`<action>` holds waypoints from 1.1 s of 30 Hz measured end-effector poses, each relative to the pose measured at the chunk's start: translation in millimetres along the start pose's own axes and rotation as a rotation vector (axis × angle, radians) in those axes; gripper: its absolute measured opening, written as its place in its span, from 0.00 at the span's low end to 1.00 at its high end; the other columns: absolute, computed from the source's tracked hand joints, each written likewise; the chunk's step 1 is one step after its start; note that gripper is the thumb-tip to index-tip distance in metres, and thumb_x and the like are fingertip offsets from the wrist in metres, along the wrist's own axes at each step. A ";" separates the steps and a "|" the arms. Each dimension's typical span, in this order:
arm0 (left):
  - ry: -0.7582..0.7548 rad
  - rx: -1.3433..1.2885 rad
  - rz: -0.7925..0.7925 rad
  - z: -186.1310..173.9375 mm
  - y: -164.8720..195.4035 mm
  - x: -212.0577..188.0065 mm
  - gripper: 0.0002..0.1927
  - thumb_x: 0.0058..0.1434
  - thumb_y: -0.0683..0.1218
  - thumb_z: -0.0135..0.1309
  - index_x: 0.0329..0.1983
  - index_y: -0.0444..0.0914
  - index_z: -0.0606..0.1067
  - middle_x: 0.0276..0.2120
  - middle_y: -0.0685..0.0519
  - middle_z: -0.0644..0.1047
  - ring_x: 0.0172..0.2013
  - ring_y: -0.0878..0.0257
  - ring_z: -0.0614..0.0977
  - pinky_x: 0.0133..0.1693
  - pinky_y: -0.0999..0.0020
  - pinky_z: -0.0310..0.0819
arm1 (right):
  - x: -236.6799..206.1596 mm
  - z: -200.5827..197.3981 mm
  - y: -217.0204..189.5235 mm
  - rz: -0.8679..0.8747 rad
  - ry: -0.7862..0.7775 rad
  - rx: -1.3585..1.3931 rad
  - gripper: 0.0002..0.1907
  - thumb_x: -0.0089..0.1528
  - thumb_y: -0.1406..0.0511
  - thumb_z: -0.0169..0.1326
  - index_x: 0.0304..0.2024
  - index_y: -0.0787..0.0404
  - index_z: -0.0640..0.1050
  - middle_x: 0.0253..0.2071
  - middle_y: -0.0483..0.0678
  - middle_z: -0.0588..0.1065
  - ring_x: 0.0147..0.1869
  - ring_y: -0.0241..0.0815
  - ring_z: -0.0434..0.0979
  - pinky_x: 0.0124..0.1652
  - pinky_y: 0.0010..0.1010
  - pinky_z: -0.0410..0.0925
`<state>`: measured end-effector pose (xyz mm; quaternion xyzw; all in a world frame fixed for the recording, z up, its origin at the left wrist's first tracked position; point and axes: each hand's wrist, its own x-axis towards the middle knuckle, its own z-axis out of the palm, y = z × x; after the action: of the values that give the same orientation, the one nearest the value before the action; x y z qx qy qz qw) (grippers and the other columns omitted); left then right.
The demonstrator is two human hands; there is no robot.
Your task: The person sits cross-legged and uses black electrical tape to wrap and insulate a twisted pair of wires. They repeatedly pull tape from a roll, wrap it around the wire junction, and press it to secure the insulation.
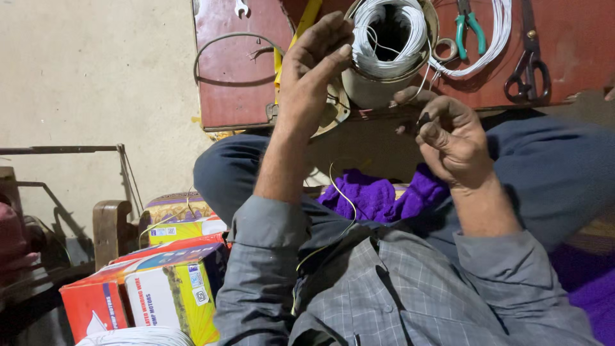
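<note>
On the far red worktop (237,83) sits a coil of white wire (389,38), likely light and springy, best gripped at its rim. The left hand (307,80) fingers rest there, loosely curled; the right hand (451,138) pinches one thin strand (424,80).

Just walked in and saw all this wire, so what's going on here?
A seated person works on a coil of white wire on a low red table. The left hand rests on the coil's rim; the right hand pinches a thin strand leading from it. Pliers and scissors lie on the table nearby.
</note>
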<state>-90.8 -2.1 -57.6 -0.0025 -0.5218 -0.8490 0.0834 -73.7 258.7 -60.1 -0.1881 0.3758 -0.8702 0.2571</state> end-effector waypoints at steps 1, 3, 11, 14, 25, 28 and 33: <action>0.018 0.045 0.004 0.7 0.3 -4.9 0.23 0.71 0.40 0.59 0.67 0.31 0.71 0.59 0.44 0.78 0.58 0.58 0.79 0.59 0.64 0.76 | -1.1 -0.3 0.4 0.010 0.018 0.015 0.04 0.68 0.69 0.62 0.44 0.60 0.79 0.61 0.58 0.74 0.66 0.46 0.74 0.61 0.38 0.70; 0.057 0.134 0.010 8.2 6.8 -29.3 0.19 0.74 0.40 0.59 0.65 0.28 0.73 0.55 0.43 0.79 0.52 0.60 0.80 0.53 0.66 0.77 | -3.3 -0.5 4.3 0.036 0.056 0.047 0.06 0.67 0.69 0.62 0.46 0.60 0.79 0.63 0.58 0.73 0.69 0.50 0.75 0.62 0.38 0.70; -0.063 1.209 0.261 49.6 24.9 -110.8 0.21 0.62 0.42 0.59 0.59 0.33 0.74 0.49 0.39 0.79 0.47 0.43 0.81 0.48 0.57 0.77 | -6.1 -2.6 14.1 0.038 0.037 0.023 0.06 0.67 0.70 0.62 0.46 0.62 0.79 0.61 0.59 0.73 0.63 0.49 0.76 0.58 0.36 0.73; -0.031 1.063 0.171 44.6 19.3 -101.6 0.15 0.64 0.42 0.60 0.53 0.35 0.77 0.41 0.42 0.81 0.42 0.47 0.84 0.45 0.60 0.79 | -6.8 -7.0 23.3 -0.011 0.050 -0.021 0.08 0.66 0.71 0.64 0.46 0.61 0.79 0.60 0.58 0.74 0.63 0.46 0.77 0.57 0.34 0.74; -0.025 0.758 -0.024 33.6 21.4 -98.1 0.20 0.64 0.41 0.59 0.59 0.31 0.74 0.40 0.44 0.83 0.40 0.61 0.86 0.45 0.68 0.80 | 5.6 -7.5 69.0 0.115 0.306 -0.252 0.08 0.61 0.75 0.65 0.42 0.64 0.81 0.42 0.48 0.80 0.43 0.35 0.79 0.46 0.26 0.74; -0.028 0.748 -0.009 34.9 21.9 -97.4 0.19 0.65 0.40 0.58 0.58 0.31 0.74 0.41 0.45 0.83 0.40 0.63 0.86 0.46 0.69 0.80 | 8.9 -0.1 67.4 0.111 0.272 -0.271 0.09 0.60 0.75 0.66 0.43 0.64 0.81 0.43 0.46 0.81 0.46 0.33 0.79 0.49 0.24 0.74; -0.011 0.713 -0.112 36.0 26.4 -97.5 0.14 0.65 0.41 0.57 0.54 0.32 0.77 0.36 0.48 0.83 0.36 0.67 0.84 0.41 0.71 0.81 | 9.1 3.4 69.3 0.112 0.246 -0.193 0.08 0.61 0.73 0.67 0.42 0.64 0.81 0.44 0.46 0.81 0.46 0.34 0.79 0.48 0.25 0.74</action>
<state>6.2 31.8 -26.7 0.0509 -0.7850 -0.6167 0.0298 -57.9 210.9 -108.8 -0.0826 0.4962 -0.8308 0.2382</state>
